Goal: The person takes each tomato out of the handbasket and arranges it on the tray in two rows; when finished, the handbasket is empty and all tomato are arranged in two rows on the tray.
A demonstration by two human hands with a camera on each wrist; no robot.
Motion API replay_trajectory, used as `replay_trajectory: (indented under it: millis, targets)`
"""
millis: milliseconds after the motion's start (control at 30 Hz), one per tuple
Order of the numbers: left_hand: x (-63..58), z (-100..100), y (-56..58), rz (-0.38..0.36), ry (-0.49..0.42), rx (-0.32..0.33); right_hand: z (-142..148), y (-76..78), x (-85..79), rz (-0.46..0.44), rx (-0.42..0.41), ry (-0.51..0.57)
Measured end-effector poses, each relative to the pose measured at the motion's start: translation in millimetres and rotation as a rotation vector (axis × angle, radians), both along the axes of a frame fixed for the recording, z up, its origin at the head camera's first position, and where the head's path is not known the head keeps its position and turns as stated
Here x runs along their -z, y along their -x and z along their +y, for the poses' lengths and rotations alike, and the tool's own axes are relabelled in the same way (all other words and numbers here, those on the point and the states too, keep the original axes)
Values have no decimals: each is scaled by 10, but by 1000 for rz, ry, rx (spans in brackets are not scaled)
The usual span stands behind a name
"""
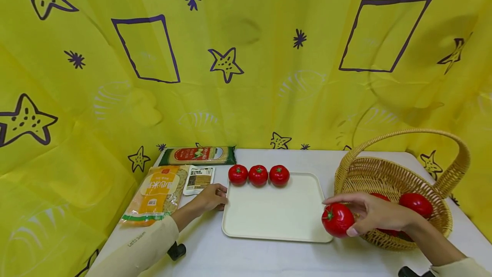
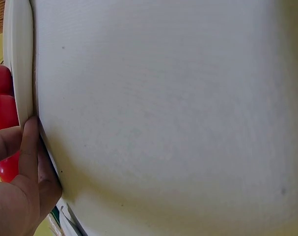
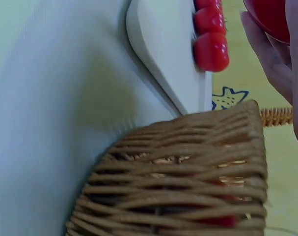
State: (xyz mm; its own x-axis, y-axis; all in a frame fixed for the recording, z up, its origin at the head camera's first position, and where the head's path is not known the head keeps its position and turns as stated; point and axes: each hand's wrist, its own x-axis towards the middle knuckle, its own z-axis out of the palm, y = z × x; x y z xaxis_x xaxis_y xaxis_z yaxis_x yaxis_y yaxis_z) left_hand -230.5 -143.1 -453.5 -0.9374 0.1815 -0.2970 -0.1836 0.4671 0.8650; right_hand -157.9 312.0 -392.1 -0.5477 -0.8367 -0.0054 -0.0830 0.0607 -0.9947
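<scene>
Beside wicker basket (image 1: 370, 176), right hand (image 1: 378, 213) gripping tomato (image 1: 337, 221), left hand (image 1: 210, 198) pinching tray (image 1: 274, 213) near food packets (image 1: 163, 191)

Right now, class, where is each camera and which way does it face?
Head: on the head, facing forward and down at tray and basket; left hand, right hand and sleeves show.
Left wrist: worn there, facing table and tray edge; left hand partly shows.
Right wrist: worn there, facing basket and table; right hand partly shows.
Both wrist views share tray and tomatoes.
</scene>
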Motion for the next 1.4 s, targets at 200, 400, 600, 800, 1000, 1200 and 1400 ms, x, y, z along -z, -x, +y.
replay_trajectory:
  millis: [200,400,600,800,1000,1200,1400]
  targets:
    - [6,4,3,-8,2,-11,-97,12,33,38,2,3]
    - [20,2,24,-11,3,-15,-181,24,71,9,24,-16]
    - [23,8,28,-8,-3,-12,-254,32,97,-1,45,-43]
    - [23,1,15,-4,17,-7,-318,67,164,49,-7,25]
    - [35,-7,25,-6,5,-7,-387,62,153,-24,55,-52]
    - [31,-12,26,-6,9,-6,-443,67,162,21,96,-110]
    - [34,-12,21,0,-3,-3,-463,71,174,20,123,-140]
